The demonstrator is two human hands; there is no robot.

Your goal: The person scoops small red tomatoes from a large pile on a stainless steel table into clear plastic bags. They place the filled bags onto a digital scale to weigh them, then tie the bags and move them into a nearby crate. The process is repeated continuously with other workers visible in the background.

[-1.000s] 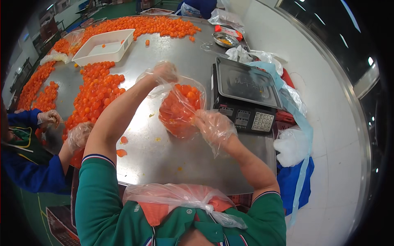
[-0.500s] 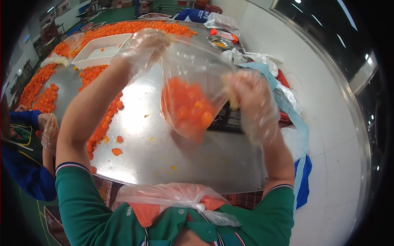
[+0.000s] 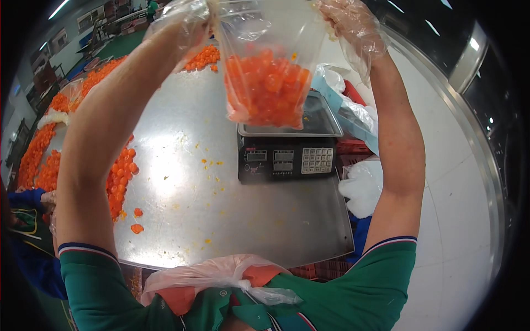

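Left hand (image 3: 187, 19) at eleven o'clock, right hand (image 3: 353, 25) at one, both clutching the clear bag (image 3: 271, 60)! Orange balls (image 3: 268, 92) crowd its bottom.

The top edge cuts off parts of my left hand (image 3: 187, 22), right hand (image 3: 353, 26) and bag (image 3: 268, 83). The bag hides part of the scale (image 3: 292, 144)'s pan (image 3: 324, 115); the displays (image 3: 256, 157) are too small to read. My left arm (image 3: 102, 132) covers some orange balls (image 3: 118, 185) and part of a co-worker's hand (image 3: 51, 201).
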